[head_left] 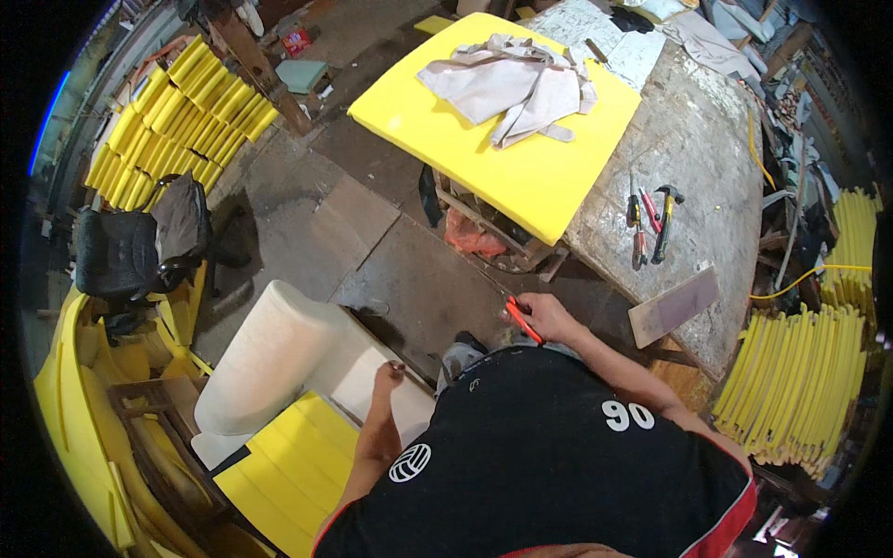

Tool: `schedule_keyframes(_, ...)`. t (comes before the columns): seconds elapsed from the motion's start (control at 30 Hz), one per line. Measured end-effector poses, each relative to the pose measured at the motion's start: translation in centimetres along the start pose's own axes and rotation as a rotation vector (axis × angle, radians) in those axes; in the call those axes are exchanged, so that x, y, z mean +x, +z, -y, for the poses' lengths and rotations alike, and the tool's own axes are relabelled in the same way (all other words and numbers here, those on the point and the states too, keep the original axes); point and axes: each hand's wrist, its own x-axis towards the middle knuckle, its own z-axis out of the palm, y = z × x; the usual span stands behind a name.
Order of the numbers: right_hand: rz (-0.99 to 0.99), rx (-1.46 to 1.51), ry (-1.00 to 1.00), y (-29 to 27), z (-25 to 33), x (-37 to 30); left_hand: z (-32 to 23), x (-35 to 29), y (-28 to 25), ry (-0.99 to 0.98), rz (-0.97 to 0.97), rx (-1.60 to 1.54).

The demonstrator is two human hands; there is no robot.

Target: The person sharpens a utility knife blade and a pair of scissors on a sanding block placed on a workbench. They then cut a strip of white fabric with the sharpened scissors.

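My right hand (pixel 549 319) is closed round a tool with two red handles (pixel 524 321) and a thin dark tip, like scissors or pliers; its exact kind is unclear. It is held in front of my body, left of the worktable's near edge. My left hand (pixel 389 374) is curled closed above the flat part of a cream upholstered piece (pixel 270 349). Whether anything small sits in its fingers cannot be made out. Yellow ribbed padding (pixel 288 474) lies beside that piece, to the left of my left forearm.
A yellow foam panel (pixel 400 98) with beige cloth (pixel 521 84) lies across the worktable (pixel 698 121). A hammer (pixel 664 228), screwdrivers (pixel 635 209) and a flat board (pixel 674 305) rest there. Yellow stacks (pixel 791 386) stand right, more (pixel 177 121) far left. An office chair (pixel 116 251) stands left.
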Motion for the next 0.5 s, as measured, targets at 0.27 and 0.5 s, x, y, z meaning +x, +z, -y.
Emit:
schedule_keyframes(0.27, 0.002, -0.187, -0.026, 2.1, 3.5, 9.0, -4.3, 0.4, -3.3, -0.332, -0.119, -0.117)
schedule_keyframes(0.5, 0.141, -0.078, -0.056, 4.8, 8.3, 20.8, -2.6, 0.9, -1.3, -0.417, 0.071, -0.286)
